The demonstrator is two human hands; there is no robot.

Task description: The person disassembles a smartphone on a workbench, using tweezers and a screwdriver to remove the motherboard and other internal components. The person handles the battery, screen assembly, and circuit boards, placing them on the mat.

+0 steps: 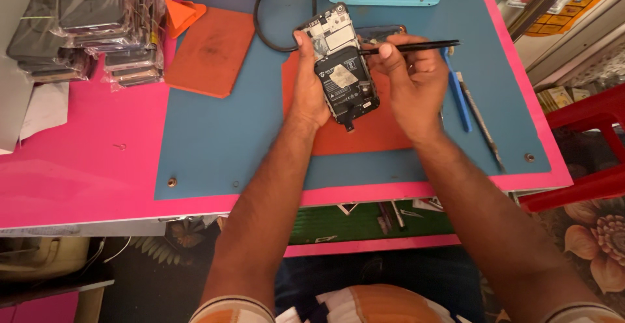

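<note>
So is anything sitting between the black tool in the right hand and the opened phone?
Nothing visible. The left hand holds the opened phone by its edge, and the right hand brings the black tool straight to the phone's side, with no object in the gap.

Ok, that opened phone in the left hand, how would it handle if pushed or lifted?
The opened phone looks rigid and flat, so it probably won't roll. Its battery and boards are exposed, so likely fragile. The left hand grips only its edge, so it may slip.

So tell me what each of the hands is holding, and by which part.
The left hand grips the opened phone by its left long edge. The right hand pinches a thin black tool near its working end, its tip at the phone.
</note>
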